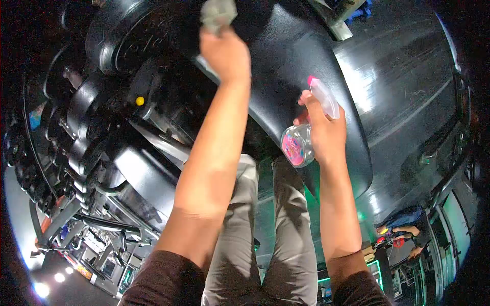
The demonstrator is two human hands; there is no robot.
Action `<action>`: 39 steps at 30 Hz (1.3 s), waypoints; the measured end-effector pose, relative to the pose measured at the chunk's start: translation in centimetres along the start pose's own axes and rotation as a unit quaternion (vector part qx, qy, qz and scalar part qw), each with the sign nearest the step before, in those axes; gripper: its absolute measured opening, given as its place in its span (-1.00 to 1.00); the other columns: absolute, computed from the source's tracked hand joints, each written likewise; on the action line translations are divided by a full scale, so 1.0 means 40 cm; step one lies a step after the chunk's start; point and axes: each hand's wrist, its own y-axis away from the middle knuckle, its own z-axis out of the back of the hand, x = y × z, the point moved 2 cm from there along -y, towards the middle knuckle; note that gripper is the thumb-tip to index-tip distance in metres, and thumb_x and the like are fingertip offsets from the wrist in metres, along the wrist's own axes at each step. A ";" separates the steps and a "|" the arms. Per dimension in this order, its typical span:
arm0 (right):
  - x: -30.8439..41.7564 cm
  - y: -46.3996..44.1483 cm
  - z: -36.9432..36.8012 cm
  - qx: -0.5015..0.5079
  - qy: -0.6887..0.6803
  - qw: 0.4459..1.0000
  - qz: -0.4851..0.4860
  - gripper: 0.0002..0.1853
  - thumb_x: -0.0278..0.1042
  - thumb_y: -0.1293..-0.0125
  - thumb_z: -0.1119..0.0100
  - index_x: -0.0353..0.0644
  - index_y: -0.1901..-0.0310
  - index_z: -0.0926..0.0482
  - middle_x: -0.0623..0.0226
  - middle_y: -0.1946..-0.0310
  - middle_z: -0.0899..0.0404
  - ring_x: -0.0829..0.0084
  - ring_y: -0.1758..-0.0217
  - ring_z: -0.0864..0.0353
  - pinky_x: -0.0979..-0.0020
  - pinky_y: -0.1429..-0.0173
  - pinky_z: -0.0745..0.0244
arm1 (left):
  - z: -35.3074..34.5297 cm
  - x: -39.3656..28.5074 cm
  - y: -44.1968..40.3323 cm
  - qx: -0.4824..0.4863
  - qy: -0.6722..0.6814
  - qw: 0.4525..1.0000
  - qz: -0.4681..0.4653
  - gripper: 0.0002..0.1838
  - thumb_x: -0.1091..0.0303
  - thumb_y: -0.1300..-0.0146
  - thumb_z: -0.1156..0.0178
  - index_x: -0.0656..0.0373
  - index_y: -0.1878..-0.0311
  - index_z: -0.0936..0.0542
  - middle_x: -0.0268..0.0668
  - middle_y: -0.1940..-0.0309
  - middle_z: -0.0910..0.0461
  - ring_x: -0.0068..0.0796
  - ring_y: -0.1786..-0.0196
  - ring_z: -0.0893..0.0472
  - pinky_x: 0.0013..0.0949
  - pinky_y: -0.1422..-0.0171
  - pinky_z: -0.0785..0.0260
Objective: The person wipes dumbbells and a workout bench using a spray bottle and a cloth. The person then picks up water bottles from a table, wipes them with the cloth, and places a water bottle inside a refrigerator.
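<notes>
A crumpled light cloth point(218, 14) is gripped in my left hand point(224, 53), which is stretched out at the top, over the dark padded bench. My right hand point(326, 125) is wrapped round the neck of a clear spray bottle point(297, 145) with a pink and blue label. The bottle's white trigger head point(324, 97) has a pink nozzle pointing up and left. Below the bottle and to its right lies the black bench pad point(306, 61), its surface shiny. The cloth is slightly blurred.
Rows of black dumbbells point(84, 112) stand at the left, with a small yellow ball-like spot point(140, 101) among them. Another black pad point(145, 171) lies at lower left. Gym machines fill the lower left. A person point(406, 234) is in the background at lower right.
</notes>
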 end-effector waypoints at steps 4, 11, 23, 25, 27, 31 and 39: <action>-0.022 0.010 0.020 0.007 -0.017 1.000 -0.005 -0.54 -0.17 -0.47 -0.35 -0.30 -0.24 -0.61 0.32 0.23 -0.66 0.55 0.44 -0.58 0.45 0.33 -0.54 | -0.087 -0.004 0.097 0.263 -0.162 0.908 -0.282 -0.61 0.59 -0.07 -0.23 0.20 -0.02 -0.72 0.05 -0.19 -0.64 0.13 -0.38 -0.50 0.06 -0.46 -0.32; -0.033 0.026 0.048 0.004 0.009 1.000 -0.029 -0.59 -0.14 -0.50 -0.32 -0.28 -0.17 -0.62 0.38 0.31 -0.59 0.55 0.46 -0.60 0.44 0.36 -0.50 | 0.028 -0.011 0.084 0.445 -0.167 0.786 -0.394 -0.43 0.79 0.05 -0.13 0.08 -0.03 -0.75 -0.35 -0.29 -0.69 -0.17 -0.51 -0.50 0.00 -0.64 -0.26; -0.056 0.046 0.071 -0.017 -0.022 0.998 -0.048 -0.68 -0.13 -0.52 -0.31 -0.24 -0.02 -0.62 0.44 0.38 -0.53 0.59 0.44 -0.56 0.43 0.33 -0.55 | -0.087 0.037 -0.004 0.300 -0.187 0.860 -0.368 -0.39 0.69 -0.17 -0.15 0.00 -0.31 -0.63 -0.22 -0.44 -0.55 0.12 -0.56 -0.36 -0.05 -0.68 -0.19; -0.052 0.052 0.078 -0.011 -0.022 0.999 -0.033 -0.65 -0.11 -0.52 -0.32 -0.25 -0.07 -0.62 0.45 0.38 -0.52 0.59 0.44 -0.55 0.43 0.33 -0.56 | -0.155 0.009 0.038 0.352 -0.155 0.839 -0.385 -0.36 0.73 -0.11 -0.16 -0.07 -0.25 -0.68 -0.35 -0.38 -0.62 0.07 -0.55 -0.38 -0.03 -0.64 -0.22; -0.057 0.061 0.084 -0.016 -0.013 0.999 -0.040 -0.64 -0.10 -0.52 -0.32 -0.25 -0.07 -0.62 0.45 0.38 -0.52 0.60 0.44 -0.55 0.44 0.33 -0.56 | -0.176 0.005 0.059 0.343 -0.168 0.837 -0.391 -0.34 0.77 -0.10 -0.15 -0.12 -0.21 -0.71 -0.43 -0.34 -0.65 0.03 -0.55 -0.37 -0.04 -0.61 -0.25; -0.035 0.076 0.074 -0.041 -0.037 0.998 -0.031 -0.65 -0.08 -0.52 -0.32 -0.25 -0.01 -0.61 0.46 0.38 -0.52 0.61 0.44 -0.55 0.46 0.33 -0.56 | -0.172 0.007 0.011 0.375 -0.176 0.819 -0.397 -0.28 0.83 -0.01 -0.15 -0.13 -0.19 -0.73 -0.43 -0.34 -0.65 0.01 -0.53 -0.38 -0.05 -0.62 -0.22; -0.033 0.091 0.094 -0.043 -0.015 0.999 -0.006 -0.69 -0.11 -0.53 -0.31 -0.22 0.08 -0.58 0.47 0.36 -0.51 0.59 0.44 -0.55 0.44 0.32 -0.53 | -0.122 0.069 -0.192 0.282 -0.252 0.822 -0.425 -0.45 0.68 -0.15 -0.14 0.04 -0.20 -0.71 -0.29 -0.35 -0.62 -0.01 -0.45 -0.44 -0.18 -0.58 -0.28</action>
